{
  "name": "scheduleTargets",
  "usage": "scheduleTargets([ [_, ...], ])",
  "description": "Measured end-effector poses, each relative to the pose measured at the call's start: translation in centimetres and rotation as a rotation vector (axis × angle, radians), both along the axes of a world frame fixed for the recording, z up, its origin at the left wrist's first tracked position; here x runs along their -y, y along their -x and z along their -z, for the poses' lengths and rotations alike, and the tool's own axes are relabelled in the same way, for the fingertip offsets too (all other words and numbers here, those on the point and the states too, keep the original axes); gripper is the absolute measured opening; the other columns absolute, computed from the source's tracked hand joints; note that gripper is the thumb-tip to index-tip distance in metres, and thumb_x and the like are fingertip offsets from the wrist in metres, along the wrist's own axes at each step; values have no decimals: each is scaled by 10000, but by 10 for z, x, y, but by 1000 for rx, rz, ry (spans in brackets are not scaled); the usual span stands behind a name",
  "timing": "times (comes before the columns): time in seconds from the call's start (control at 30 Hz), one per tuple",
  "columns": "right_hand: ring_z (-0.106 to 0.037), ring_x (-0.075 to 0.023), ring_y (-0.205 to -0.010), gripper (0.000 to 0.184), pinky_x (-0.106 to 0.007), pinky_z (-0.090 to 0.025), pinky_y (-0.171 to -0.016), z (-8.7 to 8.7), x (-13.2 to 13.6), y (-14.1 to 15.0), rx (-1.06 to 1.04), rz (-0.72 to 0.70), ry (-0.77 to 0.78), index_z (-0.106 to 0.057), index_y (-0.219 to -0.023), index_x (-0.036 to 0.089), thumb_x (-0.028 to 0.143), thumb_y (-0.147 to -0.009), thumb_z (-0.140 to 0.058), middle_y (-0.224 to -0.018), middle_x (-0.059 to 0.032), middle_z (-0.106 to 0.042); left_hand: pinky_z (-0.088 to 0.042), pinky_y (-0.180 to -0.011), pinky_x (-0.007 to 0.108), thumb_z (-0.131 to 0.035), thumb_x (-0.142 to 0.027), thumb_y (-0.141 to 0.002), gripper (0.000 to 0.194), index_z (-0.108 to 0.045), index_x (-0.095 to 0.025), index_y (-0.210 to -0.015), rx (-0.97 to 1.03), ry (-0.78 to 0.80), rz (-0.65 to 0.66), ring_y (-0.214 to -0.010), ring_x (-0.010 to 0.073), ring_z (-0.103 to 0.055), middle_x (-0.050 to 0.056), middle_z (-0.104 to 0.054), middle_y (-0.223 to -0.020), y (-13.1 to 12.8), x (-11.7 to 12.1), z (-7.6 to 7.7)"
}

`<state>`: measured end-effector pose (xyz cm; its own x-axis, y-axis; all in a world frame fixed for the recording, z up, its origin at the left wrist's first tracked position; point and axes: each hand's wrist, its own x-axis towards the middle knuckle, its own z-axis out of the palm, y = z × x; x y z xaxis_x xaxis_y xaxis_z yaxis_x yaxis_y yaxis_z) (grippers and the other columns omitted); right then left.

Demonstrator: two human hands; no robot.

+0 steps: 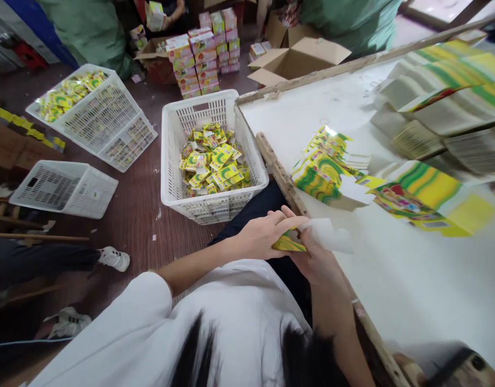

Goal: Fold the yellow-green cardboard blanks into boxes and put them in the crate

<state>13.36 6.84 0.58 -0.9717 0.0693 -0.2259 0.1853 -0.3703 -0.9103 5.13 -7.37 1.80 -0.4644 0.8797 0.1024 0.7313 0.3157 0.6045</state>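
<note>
Between my hands, at the edge of the white table, is a small yellow-and-green paper carton (290, 241) with a blurred white flap sticking out to the right. My left hand (267, 231) lies across its top side, fingers closed over it. From below and the right, my right hand (318, 260) grips the same carton, thumb against the flap. Part of the carton is hidden by my fingers. On the table just beyond, a bunch of flat printed cartons (320, 172) lies fanned out. Left of my hands, a white plastic crate (172, 201) holds many small yellow cartons (217, 161).
Large stacks of flat cartons (449, 97) lie on the white table (417, 285). More crates stand on the floor, one filled (106, 115) and one lower (90, 191). Behind are stacked pink boxes (195, 59), an open cardboard box (296, 64) and other people.
</note>
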Motion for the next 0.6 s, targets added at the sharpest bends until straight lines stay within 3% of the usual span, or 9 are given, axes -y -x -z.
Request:
scheduleTargets([
  [0.1, -639, -270, -1243, 646, -489, -531, -1035, 4, 8, -7, -33, 6, -28, -499, -1466, 294, 674, -960, -369, -1389, -111, -639, -546, -817, 364, -691, -350, -828, 696, -382, -251, -1444, 22, 11, 3, -1091, 269, -616, 106, -537, -1267, -10, 5, -3],
  [0.23, -630, -266, -1261, 644, -484, -523, -1055, 9, 14, -22, -115, 166, -146, -445, -1499, 306, 662, -971, -349, -1397, -103, -634, -549, -812, 360, -719, -281, -755, 685, -404, -213, -1360, 139, 27, 1, -1082, 273, -646, 110, -541, -1296, -19, 9, -13],
  [0.3, -573, -274, -1331, 639, -487, -475, -1113, 8, 16, -31, -192, 208, -325, -387, -1536, 301, 588, -969, -451, -1479, -97, -563, -544, -817, 361, -711, -256, -735, 714, -371, -217, -1361, 190, 32, -11, -1055, 271, -663, 100, -550, -1296, -22, 12, -15],
  [0.37, -462, -289, -1429, 687, -495, -390, -1186, 3, 19, -39, -263, 166, -601, -335, -1564, 295, 481, -944, -566, -1580, -83, -438, -540, -825, 368, -703, -258, -723, 748, -334, -230, -1374, 210, 46, -18, -1061, 277, -662, 103, -527, -1331, -21, 13, -13],
  [0.47, -337, -295, -1502, 672, -507, -320, -1229, -5, 26, -44, -329, 104, -958, -326, -1572, 291, 332, -948, -571, -1648, -67, -305, -540, -832, 381, -718, -303, -699, 770, -332, -226, -1361, 207, 50, -15, -1081, 282, -639, 134, -436, -1397, -17, 14, -6],
  [0.6, -426, -278, -1455, 552, -487, -404, -1180, -6, 30, -38, -376, 105, -1067, -423, -1526, 304, 254, -980, -487, -1610, -84, -382, -557, -802, 413, -767, -300, -609, 810, -372, -181, -1306, 272, -29, -105, -1001, 264, -614, 137, -450, -1282, -11, 17, -3],
])
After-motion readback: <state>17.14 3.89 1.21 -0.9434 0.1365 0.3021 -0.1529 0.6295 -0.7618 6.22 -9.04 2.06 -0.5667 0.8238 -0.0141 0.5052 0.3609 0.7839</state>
